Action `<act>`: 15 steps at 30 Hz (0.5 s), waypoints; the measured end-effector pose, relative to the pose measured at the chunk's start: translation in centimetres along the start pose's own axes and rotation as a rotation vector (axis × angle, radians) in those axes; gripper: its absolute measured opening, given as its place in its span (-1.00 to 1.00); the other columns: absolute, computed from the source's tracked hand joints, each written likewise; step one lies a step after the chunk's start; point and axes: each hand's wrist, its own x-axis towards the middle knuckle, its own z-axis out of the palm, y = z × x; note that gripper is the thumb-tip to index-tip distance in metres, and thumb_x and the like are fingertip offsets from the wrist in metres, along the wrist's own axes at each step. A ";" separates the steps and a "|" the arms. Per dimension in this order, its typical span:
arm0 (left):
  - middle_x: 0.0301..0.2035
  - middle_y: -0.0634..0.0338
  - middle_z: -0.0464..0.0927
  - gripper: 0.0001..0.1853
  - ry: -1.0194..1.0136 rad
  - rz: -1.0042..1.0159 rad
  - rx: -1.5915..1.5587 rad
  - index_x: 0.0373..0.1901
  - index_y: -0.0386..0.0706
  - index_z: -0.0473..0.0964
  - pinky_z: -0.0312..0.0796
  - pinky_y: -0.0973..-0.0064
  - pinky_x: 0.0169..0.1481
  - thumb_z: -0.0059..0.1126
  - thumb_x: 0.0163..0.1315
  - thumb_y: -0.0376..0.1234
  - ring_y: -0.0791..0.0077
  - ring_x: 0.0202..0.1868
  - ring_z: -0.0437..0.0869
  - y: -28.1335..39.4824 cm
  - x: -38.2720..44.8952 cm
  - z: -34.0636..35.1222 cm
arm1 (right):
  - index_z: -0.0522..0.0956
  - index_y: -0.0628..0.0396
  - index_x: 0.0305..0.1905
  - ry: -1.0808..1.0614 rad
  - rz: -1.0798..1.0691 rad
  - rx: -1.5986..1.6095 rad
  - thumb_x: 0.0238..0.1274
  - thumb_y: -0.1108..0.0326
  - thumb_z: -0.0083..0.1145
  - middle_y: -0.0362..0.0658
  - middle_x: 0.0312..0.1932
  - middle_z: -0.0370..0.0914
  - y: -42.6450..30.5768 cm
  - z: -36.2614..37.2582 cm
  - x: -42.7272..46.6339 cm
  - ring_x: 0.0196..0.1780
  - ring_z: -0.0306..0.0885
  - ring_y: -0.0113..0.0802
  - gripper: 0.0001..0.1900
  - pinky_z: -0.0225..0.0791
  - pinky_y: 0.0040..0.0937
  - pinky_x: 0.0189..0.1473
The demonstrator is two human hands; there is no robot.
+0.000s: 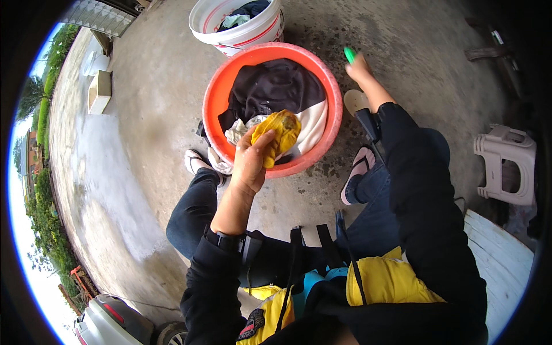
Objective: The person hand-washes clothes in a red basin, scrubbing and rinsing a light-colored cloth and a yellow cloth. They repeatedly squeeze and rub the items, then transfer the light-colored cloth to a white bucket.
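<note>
My left hand (pixel 251 159) grips a bunched yellow cloth (pixel 282 131), with a dark stain on it, above the near part of an orange plastic basin (pixel 332 92). Dark fabric (pixel 276 86) and white fabric (pixel 312 125) lie in the basin. Off to the basin's right, my right hand (pixel 359 69) is closed around a bright green object (pixel 349 54); blur and the fingers hide what it is. Below that hand, a pale round thing (pixel 356 101) rests near the floor, partly behind my forearm.
A white bucket (pixel 258 36) holding clothes stands just beyond the basin. Pale cloth (pixel 217 161) lies beside my foot at the basin's left. A plastic stool (pixel 506 166) is at the right, a pale block (pixel 100 92) at the far left, and a car (pixel 112 321) at the lower left.
</note>
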 end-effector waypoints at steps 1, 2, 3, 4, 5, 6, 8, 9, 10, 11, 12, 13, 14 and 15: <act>-0.10 0.07 0.56 -0.66 0.001 -0.009 -0.003 0.06 -0.34 0.41 0.55 0.49 0.01 0.12 0.29 -0.39 0.37 -0.08 0.64 0.0 0.0 0.0 | 0.37 0.16 0.17 -0.218 0.129 -0.132 -0.04 0.37 0.18 0.26 0.00 0.51 3.3 2.0 0.8 0.07 0.54 0.09 -0.44 0.41 -0.05 -0.01; -0.10 0.08 0.56 -0.67 0.004 -0.016 -0.009 0.05 -0.34 0.41 0.54 0.49 0.01 0.12 0.29 -0.39 0.37 -0.08 0.64 0.0 0.0 -0.1 | 0.33 0.16 0.20 -0.422 0.131 -0.316 0.01 0.34 0.16 0.25 0.04 0.46 6.5 4.0 1.5 0.11 0.49 0.08 -0.43 0.39 -0.05 0.02; -0.10 0.08 0.56 -0.67 0.012 -0.015 -0.015 0.05 -0.33 0.41 0.54 0.49 0.02 0.12 0.29 -0.39 0.37 -0.08 0.64 0.0 0.1 -0.1 | 0.28 0.17 0.23 -0.572 0.170 -0.436 0.06 0.30 0.15 0.24 0.08 0.41 9.5 6.3 1.6 0.15 0.44 0.08 -0.41 0.37 -0.06 0.05; -0.11 0.11 0.56 -0.67 0.005 -0.018 -0.024 0.05 -0.30 0.42 0.53 0.48 0.02 0.13 0.28 -0.39 0.38 -0.09 0.64 0.0 0.1 -0.2 | 0.24 0.18 0.26 -0.595 0.208 -0.488 0.11 0.27 0.13 0.23 0.13 0.36 12.2 8.3 1.8 0.19 0.38 0.07 -0.40 0.35 -0.06 0.08; -0.13 0.15 0.56 -0.68 -0.006 -0.012 -0.044 0.04 -0.28 0.44 0.50 0.51 0.03 0.13 0.26 -0.40 0.41 -0.10 0.63 -0.1 0.2 -0.2 | 0.19 0.18 0.29 -0.698 0.170 -0.646 0.15 0.23 0.12 0.22 0.17 0.31 14.4 10.0 1.8 0.23 0.33 0.07 -0.38 0.33 -0.06 0.12; -0.15 0.17 0.56 -0.68 0.016 -0.018 -0.040 0.03 -0.27 0.45 0.49 0.53 0.02 0.13 0.26 -0.41 0.44 -0.12 0.62 -0.1 0.3 -0.2 | 0.14 0.19 0.32 -0.711 0.200 -0.663 0.20 0.20 0.10 0.21 0.21 0.26 16.0 11.5 1.6 0.27 0.28 0.07 -0.35 0.30 -0.07 0.15; -0.21 0.23 0.57 -0.71 0.038 -0.029 -0.056 0.00 -0.25 0.48 0.42 0.61 -0.02 0.14 0.24 -0.42 0.54 -0.19 0.58 -0.2 0.4 -0.1 | 0.05 0.21 0.38 -0.752 0.162 -0.798 0.29 0.13 0.07 0.19 0.30 0.16 17.8 13.1 1.0 0.34 0.18 0.06 -0.30 0.26 -0.07 0.22; -0.21 0.23 0.57 -0.71 0.050 -0.033 -0.064 0.00 -0.25 0.48 0.42 0.62 -0.03 0.14 0.24 -0.42 0.55 -0.20 0.57 -0.2 0.4 -0.1 | 0.00 0.21 0.41 -0.722 0.154 -0.811 0.34 0.09 0.06 0.18 0.34 0.11 18.0 13.3 0.7 0.38 0.13 0.05 -0.28 0.24 -0.08 0.25; -0.22 0.24 0.57 -0.71 0.062 -0.037 -0.073 0.00 -0.24 0.48 0.41 0.63 -0.04 0.15 0.23 -0.43 0.56 -0.21 0.57 -0.2 0.5 0.0 | -0.02 0.20 0.41 -0.640 0.217 -0.696 0.31 0.12 0.10 0.16 0.37 0.05 18.0 13.2 0.4 0.40 0.07 0.07 -0.25 0.21 -0.06 0.27; -0.22 0.24 0.57 -0.71 0.068 -0.043 -0.082 -0.01 -0.24 0.49 0.40 0.64 -0.05 0.15 0.23 -0.43 0.57 -0.22 0.56 -0.2 0.5 0.0 | -0.05 0.19 0.41 -0.570 0.271 -0.592 0.28 0.16 0.15 0.15 0.39 -0.01 17.9 12.9 -0.1 0.42 0.02 0.09 -0.22 0.19 -0.05 0.29; -0.23 0.26 0.57 -0.71 0.058 -0.041 -0.090 -0.01 -0.24 0.49 0.40 0.64 -0.05 0.17 0.21 -0.44 0.58 -0.22 0.57 -0.1 0.5 0.1 | -0.08 0.18 0.41 -0.531 0.358 -0.501 0.24 0.19 0.19 0.13 0.42 -0.07 17.7 12.6 -0.5 0.44 -0.03 0.12 -0.19 0.16 -0.03 0.31; -0.24 0.26 0.57 -0.70 0.051 -0.041 -0.098 -0.01 -0.24 0.49 0.40 0.65 -0.05 0.17 0.21 -0.44 0.58 -0.22 0.57 -0.1 0.4 0.2 | -0.10 0.17 0.42 -0.478 0.300 -0.461 0.22 0.20 0.21 0.14 0.42 -0.08 17.6 12.2 -1.2 0.44 -0.04 0.12 -0.16 0.16 -0.03 0.32; -0.24 0.27 0.57 -0.70 0.043 -0.038 -0.108 -0.01 -0.24 0.49 0.40 0.65 -0.05 0.18 0.21 -0.44 0.59 -0.23 0.57 0.0 0.4 0.2 | -0.12 0.16 0.42 -0.452 0.271 -0.433 0.20 0.22 0.23 0.15 0.42 -0.09 17.5 11.9 -1.7 0.44 -0.05 0.13 -0.14 0.15 -0.03 0.32; -0.25 0.27 0.57 -0.70 0.036 -0.032 -0.117 -0.01 -0.25 0.50 0.39 0.65 -0.06 0.18 0.20 -0.44 0.59 -0.23 0.57 0.0 0.4 0.2 | -0.14 0.15 0.42 -0.409 0.254 -0.391 0.18 0.23 0.25 0.16 0.42 -0.10 17.4 11.6 -2.3 0.44 -0.06 0.14 -0.11 0.15 -0.02 0.33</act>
